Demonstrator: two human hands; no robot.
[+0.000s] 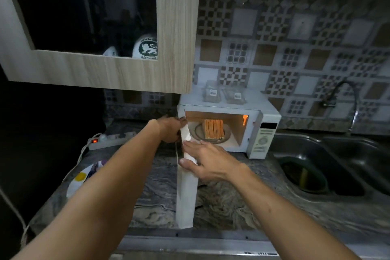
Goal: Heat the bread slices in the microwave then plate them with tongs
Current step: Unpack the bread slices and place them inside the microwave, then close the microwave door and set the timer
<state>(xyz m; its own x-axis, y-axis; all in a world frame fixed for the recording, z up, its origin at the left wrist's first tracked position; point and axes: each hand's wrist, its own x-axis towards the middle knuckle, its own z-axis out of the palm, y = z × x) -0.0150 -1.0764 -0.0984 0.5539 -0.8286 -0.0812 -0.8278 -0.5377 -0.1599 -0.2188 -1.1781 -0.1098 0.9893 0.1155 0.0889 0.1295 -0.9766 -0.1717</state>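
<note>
1. The white box-shaped microwave point(230, 129) is sitting on the grey marble counter point(221, 200) with its inside glowing orange.
2. The stack of golden-brown bread slices point(213, 129) is standing on edge on the round glass plate point(197, 133) inside the microwave, lit up warm orange.
3. The long white microwave door point(186, 186) is swinging wide open, sticking out from the microwave's left side.
4. The left hand point(171, 130) is curling its fingers around the door's top edge.
5. The right hand point(205, 160) is lying flat on the door's inner face with straight fingers, holding nothing.
6. A round white plate with colourful pictures point(81, 177) is lying on the counter, well left of the microwave.
7. A dark metal sink point(337, 164) is sitting right of the microwave.
</note>
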